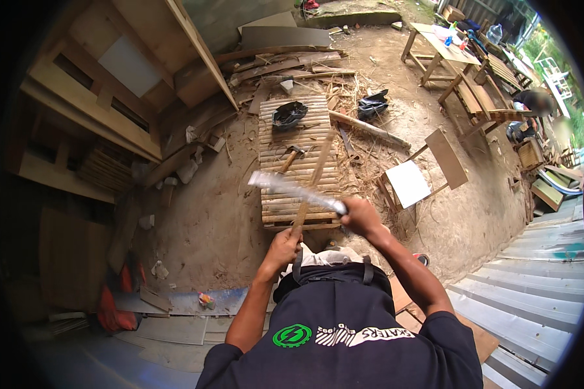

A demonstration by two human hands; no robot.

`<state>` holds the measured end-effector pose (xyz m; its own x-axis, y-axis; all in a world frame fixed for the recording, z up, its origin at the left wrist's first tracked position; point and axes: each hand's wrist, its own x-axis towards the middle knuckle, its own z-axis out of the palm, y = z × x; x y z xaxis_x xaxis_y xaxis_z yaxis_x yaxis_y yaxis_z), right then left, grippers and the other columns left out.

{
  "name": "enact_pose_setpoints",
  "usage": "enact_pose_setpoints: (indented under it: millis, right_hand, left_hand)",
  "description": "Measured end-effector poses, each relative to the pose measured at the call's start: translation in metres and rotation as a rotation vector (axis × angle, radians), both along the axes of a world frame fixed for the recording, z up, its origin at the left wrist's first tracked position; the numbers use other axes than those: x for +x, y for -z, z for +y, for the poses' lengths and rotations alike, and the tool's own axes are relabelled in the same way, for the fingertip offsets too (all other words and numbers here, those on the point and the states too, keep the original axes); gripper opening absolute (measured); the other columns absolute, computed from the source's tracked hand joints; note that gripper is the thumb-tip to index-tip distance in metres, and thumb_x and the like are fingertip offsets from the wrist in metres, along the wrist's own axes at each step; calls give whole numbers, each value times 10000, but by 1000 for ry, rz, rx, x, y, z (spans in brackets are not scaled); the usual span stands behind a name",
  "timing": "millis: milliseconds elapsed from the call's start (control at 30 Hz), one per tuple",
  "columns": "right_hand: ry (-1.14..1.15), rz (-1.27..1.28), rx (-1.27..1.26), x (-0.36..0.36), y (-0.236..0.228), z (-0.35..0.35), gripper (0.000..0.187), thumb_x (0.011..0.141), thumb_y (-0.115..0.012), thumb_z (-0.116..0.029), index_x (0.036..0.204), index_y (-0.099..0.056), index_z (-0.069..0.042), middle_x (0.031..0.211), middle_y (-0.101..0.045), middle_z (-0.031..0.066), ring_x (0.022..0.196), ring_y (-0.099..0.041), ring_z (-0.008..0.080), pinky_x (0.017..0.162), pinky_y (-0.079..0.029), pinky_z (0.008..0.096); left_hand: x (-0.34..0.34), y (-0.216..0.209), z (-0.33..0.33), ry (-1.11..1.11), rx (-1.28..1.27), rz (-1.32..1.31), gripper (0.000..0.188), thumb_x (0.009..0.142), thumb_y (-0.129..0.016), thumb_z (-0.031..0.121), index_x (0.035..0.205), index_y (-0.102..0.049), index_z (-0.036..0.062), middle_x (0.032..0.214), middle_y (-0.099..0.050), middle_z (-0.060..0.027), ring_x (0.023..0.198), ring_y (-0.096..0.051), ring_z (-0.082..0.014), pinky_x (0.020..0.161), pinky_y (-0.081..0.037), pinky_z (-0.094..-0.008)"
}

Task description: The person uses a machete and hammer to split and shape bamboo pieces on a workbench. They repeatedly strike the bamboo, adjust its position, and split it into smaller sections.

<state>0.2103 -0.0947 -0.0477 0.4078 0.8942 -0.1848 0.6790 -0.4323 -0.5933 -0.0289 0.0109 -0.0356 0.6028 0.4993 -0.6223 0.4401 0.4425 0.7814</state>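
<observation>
My left hand [287,249] is closed around the near end of a long, narrow wooden or bamboo strip [321,165], which slants up and away over the bench. In my right hand [361,217] is the dark handle of a machete [285,187]. Its broad blade is smeared by motion, points left and crosses over the strip in view. Whether the blade touches the strip I cannot tell. Below both hands' work lies a low bench of bamboo slats [272,146]. On it rest a hammer [290,161] and a black plastic bag [289,115].
Another black bag [372,104] lies beside a bamboo pole [373,129] among shavings. A small chair with a white seat [407,184] is at the right. A wooden cabinet [97,123] stands at the left. At the far right are a wooden table [428,34] and a person [535,102].
</observation>
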Motion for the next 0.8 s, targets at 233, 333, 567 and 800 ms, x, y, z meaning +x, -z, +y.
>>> enact_pose_setpoints:
  millis: [233,333,567,800]
  right_hand:
    - [86,-247,-28,17,-3,14,149,812,-672,-168,892,-692,-44,728,-688,179,678,-706,330,650,-572,461]
    - [-280,-164,7,27,-13,19,150,827,-651,-151,891,-692,-22,736,-701,173,628,-702,286,579,-575,440]
    - [99,-107,-240,58,-20,27,162,836,-645,-138,931,-700,-20,766,-705,185,687,-717,293,632,-594,424]
    - [607,41,-234,129,-9,1,158,970,-559,-100,1034,-641,20,718,-625,66,501,-540,99,352,-411,202]
  left_hand:
    - [-3,-24,-12,56,-117,50,355,1052,-492,403,833,-526,125,631,-430,75,459,-358,-34,419,-335,-223]
    - [-7,-30,-10,105,-54,-52,348,1052,-497,392,825,-518,128,633,-433,75,466,-364,-29,417,-326,-228]
    - [-29,-25,-14,128,97,60,379,1053,-496,336,772,-524,83,631,-475,48,524,-397,-52,465,-330,-257]
    - [-66,-23,-17,170,98,-61,353,1038,-531,391,807,-535,123,626,-452,66,484,-398,-41,418,-307,-232]
